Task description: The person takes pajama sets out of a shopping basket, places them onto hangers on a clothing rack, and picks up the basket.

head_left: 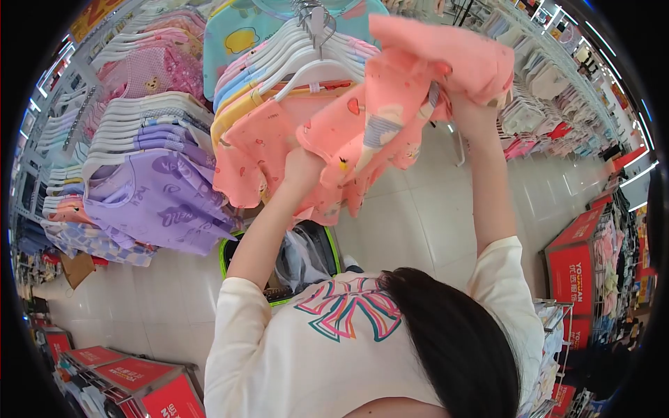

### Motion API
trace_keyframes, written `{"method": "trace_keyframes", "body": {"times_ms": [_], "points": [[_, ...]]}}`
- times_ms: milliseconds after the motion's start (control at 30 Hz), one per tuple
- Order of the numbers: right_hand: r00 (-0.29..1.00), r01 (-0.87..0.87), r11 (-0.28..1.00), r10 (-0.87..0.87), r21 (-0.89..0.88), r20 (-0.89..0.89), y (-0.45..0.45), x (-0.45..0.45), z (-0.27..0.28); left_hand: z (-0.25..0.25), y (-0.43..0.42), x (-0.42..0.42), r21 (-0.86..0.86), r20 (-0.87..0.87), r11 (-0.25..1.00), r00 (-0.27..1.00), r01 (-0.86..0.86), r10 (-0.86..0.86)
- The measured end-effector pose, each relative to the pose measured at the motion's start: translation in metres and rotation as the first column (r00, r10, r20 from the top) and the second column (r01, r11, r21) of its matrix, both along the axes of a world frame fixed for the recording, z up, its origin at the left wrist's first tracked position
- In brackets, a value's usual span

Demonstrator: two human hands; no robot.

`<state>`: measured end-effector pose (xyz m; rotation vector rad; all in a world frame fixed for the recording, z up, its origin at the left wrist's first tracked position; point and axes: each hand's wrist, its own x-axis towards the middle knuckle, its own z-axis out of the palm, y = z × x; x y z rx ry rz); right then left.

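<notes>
A coral-pink printed garment (394,104) with heart and cartoon patterns stretches between my two hands; folds hide whether it is a top or trousers. My left hand (304,168) grips its lower left part, the fingers mostly covered by cloth. Higher up on the right, my right hand (475,117) is closed on a raised, bunched end of it, fingers partly hidden behind the fabric. Directly behind my left hand hangs a matching coral-pink top (254,132) on a white hanger (322,72).
Purple tops (157,195) hang at the left, and a turquoise top (226,42) hangs behind the hangers. A green-rimmed black basket (324,251) holding clear plastic stands below. Red-panelled bins (575,268) stand right, with clothes racks (543,90) beyond the tiled floor (432,209).
</notes>
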<state>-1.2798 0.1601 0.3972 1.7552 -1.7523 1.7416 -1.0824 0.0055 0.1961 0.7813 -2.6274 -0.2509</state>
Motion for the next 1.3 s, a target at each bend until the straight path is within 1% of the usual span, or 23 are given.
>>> {"method": "trace_keyframes", "body": {"times_ms": [67, 100, 167, 200, 267, 367, 400, 433, 467, 533, 567, 667, 733, 767, 867, 967, 1000, 1100, 1167, 1200, 1233, 1267, 1300], "points": [[0.993, -0.045, 0.999, 0.043, 0.010, 0.114, -0.013, 0.001, 0.001, -0.012, -0.001, 0.006, 0.044, -0.172, 0.998, 0.984, 0.052, -0.043], [0.984, -0.029, 0.999, 0.022, 0.037, 0.177, -0.018, 0.007, -0.003, -0.006, 0.007, 0.006, 0.084, -0.316, 0.993, 0.947, 0.078, -0.048], [0.953, -0.001, 0.996, -0.026, 0.090, 0.302, -0.026, 0.018, -0.012, 0.012, 0.034, 0.007, 0.146, -0.580, 0.979, 0.814, 0.145, -0.034], [0.926, 0.004, 0.994, -0.044, 0.105, 0.374, -0.030, 0.023, -0.018, 0.012, 0.036, 0.012, 0.134, -0.488, 0.982, 0.871, 0.131, -0.050], [0.895, -0.016, 0.983, -0.068, 0.185, 0.440, -0.034, 0.036, -0.033, 0.013, 0.040, 0.021, 0.103, -0.293, 0.989, 0.954, 0.105, -0.071], [0.925, -0.083, 0.888, -0.100, 0.453, 0.366, -0.036, 0.049, -0.050, 0.040, 0.066, 0.027, 0.253, -0.422, 0.967, 0.904, 0.040, 0.073], [0.969, -0.061, 0.769, -0.107, 0.636, 0.222, -0.035, 0.052, -0.050, 0.044, 0.067, 0.028, 0.307, -0.403, 0.950, 0.913, 0.063, 0.069], [0.996, -0.013, 0.620, -0.065, 0.785, 0.068, -0.032, 0.054, -0.048, 0.048, 0.068, 0.029, 0.360, -0.384, 0.929, 0.921, 0.085, 0.065], [0.997, 0.052, 0.446, 0.025, 0.893, -0.071, -0.030, 0.056, -0.048, 0.051, 0.068, 0.031, 0.412, -0.365, 0.905, 0.929, 0.103, 0.060], [0.955, 0.106, 0.348, 0.224, 0.932, -0.193, -0.034, 0.055, -0.053, 0.059, 0.071, 0.035, 0.406, -0.348, 0.909, 0.936, 0.096, 0.056], [0.919, 0.117, 0.343, 0.318, 0.932, -0.232, -0.037, 0.053, -0.055, 0.061, 0.073, 0.036, 0.402, -0.340, 0.911, 0.939, 0.095, 0.052], [0.752, -0.017, 0.546, 0.559, 0.838, -0.349, -0.052, 0.029, -0.079, 0.064, 0.076, 0.039, 0.262, -0.302, 0.965, 0.952, 0.035, 0.048], [0.787, 0.151, 0.315, 0.535, 0.937, -0.307, -0.062, 0.038, -0.067, 0.067, 0.079, 0.038, 0.202, -0.300, 0.978, 0.954, 0.055, 0.008], [0.806, 0.226, 0.183, 0.516, 0.957, -0.289, -0.068, 0.045, -0.062, 0.068, 0.080, 0.037, 0.173, -0.297, 0.983, 0.955, 0.067, -0.012], [0.764, 0.268, 0.092, 0.587, 0.959, -0.270, -0.081, 0.053, -0.059, 0.066, 0.083, 0.034, 0.104, -0.311, 0.993, 0.950, 0.062, -0.027], [0.707, 0.224, 0.178, 0.647, 0.958, -0.286, -0.093, 0.047, -0.082, 0.070, 0.085, 0.033, 0.179, -0.382, 0.981, 0.924, 0.079, -0.005], [0.437, 0.074, 0.371, 0.822, 0.926, -0.364, -0.093, 0.047, -0.086, 0.074, 0.085, 0.032, 0.159, -0.374, 0.984, 0.927, 0.084, -0.019], [0.479, 0.073, 0.339, 0.813, 0.938, -0.331, -0.093, 0.050, -0.093, 0.079, 0.088, 0.032, 0.128, -0.325, 0.988, 0.945, 0.083, -0.037], [0.586, -0.078, 0.299, 0.785, 0.951, -0.199, -0.094, 0.046, -0.095, 0.073, 0.086, 0.034, 0.137, -0.267, 0.989, 0.964, 0.055, -0.016], [0.632, -0.156, 0.281, 0.765, 0.947, -0.123, -0.092, 0.043, -0.096, 0.071, 0.085, 0.036, 0.132, -0.294, 0.990, 0.956, 0.051, -0.010], [0.764, -0.298, 0.288, 0.643, 0.910, 0.046, -0.077, 0.049, -0.085, 0.068, 0.084, 0.037, 0.130, -0.320, 0.990, 0.948, 0.048, -0.004], [0.836, -0.423, 0.321, 0.498, 0.847, 0.228, -0.056, 0.054, -0.070, 0.067, 0.083, 0.038, 0.127, -0.348, 0.991, 0.937, 0.043, 0.004], [0.790, -0.605, 0.349, 0.373, 0.716, 0.486, -0.054, 0.054, -0.077, 0.070, 0.082, 0.038, 0.149, -0.329, 0.988, 0.944, 0.043, 0.008]]}}
